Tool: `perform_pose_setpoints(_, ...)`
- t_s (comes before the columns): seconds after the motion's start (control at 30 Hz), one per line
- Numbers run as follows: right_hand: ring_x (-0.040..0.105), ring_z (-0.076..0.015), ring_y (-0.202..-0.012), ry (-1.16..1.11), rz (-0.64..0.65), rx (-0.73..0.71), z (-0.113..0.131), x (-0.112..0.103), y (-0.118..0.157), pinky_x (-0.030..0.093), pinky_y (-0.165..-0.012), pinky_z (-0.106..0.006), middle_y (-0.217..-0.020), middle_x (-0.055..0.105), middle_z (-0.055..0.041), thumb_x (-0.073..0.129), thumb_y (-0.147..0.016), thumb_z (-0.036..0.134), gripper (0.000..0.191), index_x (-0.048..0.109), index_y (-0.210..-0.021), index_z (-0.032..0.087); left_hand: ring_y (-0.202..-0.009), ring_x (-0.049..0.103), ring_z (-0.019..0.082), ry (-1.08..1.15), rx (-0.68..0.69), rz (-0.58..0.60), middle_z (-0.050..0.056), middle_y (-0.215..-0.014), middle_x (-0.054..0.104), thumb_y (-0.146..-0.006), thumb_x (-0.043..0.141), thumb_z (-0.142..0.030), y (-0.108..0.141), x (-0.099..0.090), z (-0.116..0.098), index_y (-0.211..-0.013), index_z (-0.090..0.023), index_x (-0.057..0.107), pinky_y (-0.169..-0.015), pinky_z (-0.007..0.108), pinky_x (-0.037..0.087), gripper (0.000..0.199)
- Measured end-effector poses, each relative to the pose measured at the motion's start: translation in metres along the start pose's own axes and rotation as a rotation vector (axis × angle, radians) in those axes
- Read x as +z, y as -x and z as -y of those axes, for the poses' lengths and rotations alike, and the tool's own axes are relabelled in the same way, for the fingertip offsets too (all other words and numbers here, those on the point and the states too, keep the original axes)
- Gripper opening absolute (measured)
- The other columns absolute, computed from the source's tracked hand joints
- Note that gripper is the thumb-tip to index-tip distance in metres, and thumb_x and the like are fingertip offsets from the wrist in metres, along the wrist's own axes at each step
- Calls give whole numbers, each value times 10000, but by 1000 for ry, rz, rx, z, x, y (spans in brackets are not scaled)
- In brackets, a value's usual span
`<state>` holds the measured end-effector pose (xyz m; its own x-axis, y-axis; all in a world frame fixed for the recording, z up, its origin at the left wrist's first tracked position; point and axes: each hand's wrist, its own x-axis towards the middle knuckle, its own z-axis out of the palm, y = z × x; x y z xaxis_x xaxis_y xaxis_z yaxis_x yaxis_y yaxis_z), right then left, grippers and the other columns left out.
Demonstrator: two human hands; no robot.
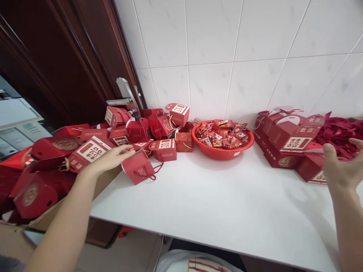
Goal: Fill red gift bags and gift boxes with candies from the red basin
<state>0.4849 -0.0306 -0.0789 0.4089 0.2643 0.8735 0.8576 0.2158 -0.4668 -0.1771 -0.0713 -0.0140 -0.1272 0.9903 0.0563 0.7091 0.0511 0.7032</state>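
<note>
My left hand [115, 158] reaches over the pile on the left, back of the hand upward and fingers stretched out. Its fingertips are at the upper edge of a small red gift box [137, 167], which is tilted and has a dark red cord loop. The thumb is partly hidden, and I cannot tell how firmly the fingers touch the box. At the right edge my right hand [344, 170] is raised with fingers apart, holding nothing. It is in front of stacked red gift boxes [293, 138] and near a heap of dark red ribbons [340, 130].
An orange-red basin [224, 153] full of wrapped sweets stands by the tiled wall. A carton [103, 181] piled with red gift boxes [90, 153] is at the left. More boxes [164, 149] lie on the white table [215, 200]. A dark door with a metal handle [119, 102] is behind.
</note>
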Motion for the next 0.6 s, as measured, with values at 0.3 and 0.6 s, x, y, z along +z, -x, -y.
perform_pose_setpoints(0.3, 665, -342, -1094, -319, 117, -162, 85, 26, 23, 593, -799, -500, -1199, 651, -170, 626, -905, 385, 314, 642, -1134, 171, -975, 690, 301, -67, 182, 46, 93, -995, 741, -705, 649, -592, 17, 89, -72, -923, -195, 621, -838, 366, 556, 454)
perform_pose_setpoints(0.6, 413, -327, -1445, -475, 1061, -348, 178, 34, 75, 440, -1099, -508, -1506, 488, -116, 432, -1014, 522, 415, 736, -1137, 268, -756, 685, 196, -143, 420, 157, 43, -833, 751, -831, 452, -152, 17, 178, -173, -885, -179, 731, -783, 317, 535, 285)
